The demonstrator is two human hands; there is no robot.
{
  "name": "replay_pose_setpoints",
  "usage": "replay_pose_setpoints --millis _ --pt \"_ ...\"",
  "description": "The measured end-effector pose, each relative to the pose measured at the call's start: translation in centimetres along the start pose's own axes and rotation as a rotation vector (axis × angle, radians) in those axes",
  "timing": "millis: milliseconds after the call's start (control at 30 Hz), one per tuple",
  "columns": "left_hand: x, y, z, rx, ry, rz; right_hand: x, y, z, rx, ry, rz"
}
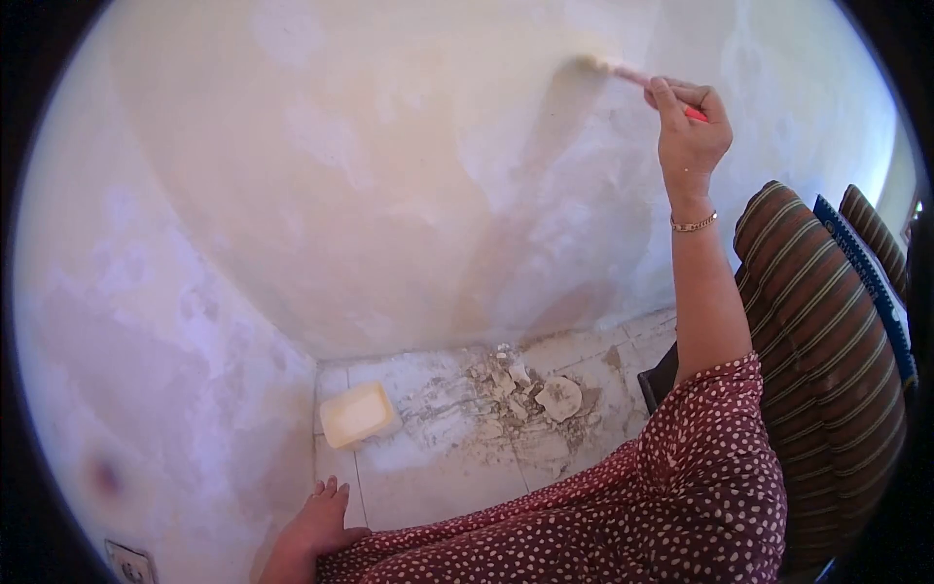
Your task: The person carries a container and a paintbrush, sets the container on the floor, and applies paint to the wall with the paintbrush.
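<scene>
My right hand [689, 127] is raised at the upper right, its fingers closed round the red-pink handle of a brush [632, 76]. The bristles touch or nearly touch the pale, patchy wall [389, 146]. Low at the left, my left hand [323, 516] rests near my dotted clothing, fingers spread, with nothing in it. Beyond that hand, a pale yellow rectangular tub [356, 415] with whitish contents stands on the tiled floor [438, 477].
Broken plaster pieces [559, 398] and dust lie on the floor along the wall's foot. Brown striped cushions [817, 341] stand at the right. A wall socket [130, 564] is at the lower left.
</scene>
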State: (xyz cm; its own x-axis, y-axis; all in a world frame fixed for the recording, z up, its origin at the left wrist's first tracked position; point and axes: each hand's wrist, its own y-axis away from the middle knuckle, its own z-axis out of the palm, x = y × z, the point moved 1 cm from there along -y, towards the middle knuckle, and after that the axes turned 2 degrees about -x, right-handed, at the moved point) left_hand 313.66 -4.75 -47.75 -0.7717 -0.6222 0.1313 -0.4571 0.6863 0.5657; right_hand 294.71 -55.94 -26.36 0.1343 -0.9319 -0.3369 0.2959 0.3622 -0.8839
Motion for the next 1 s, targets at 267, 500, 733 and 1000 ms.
replay_pose_setpoints --millis 267,500,733,1000 --pt "-0.1 0.2 -0.5 0.030 0.029 0.021 4.9 13.6 -3.8 -0.471 0.397 -0.196" --pt "0.0 0.4 -0.1 0.038 0.010 0.035 8.5 20.1 -6.3 -0.870 0.571 0.253" --pt "0.3 1.1 0.0 0.039 0.004 0.015 2.5 8.4 1.9 -0.509 0.417 0.206" --pt "0.3 0.9 -0.2 0.054 0.012 0.019 -1.7 4.8 4.2 -0.260 0.238 -0.518"
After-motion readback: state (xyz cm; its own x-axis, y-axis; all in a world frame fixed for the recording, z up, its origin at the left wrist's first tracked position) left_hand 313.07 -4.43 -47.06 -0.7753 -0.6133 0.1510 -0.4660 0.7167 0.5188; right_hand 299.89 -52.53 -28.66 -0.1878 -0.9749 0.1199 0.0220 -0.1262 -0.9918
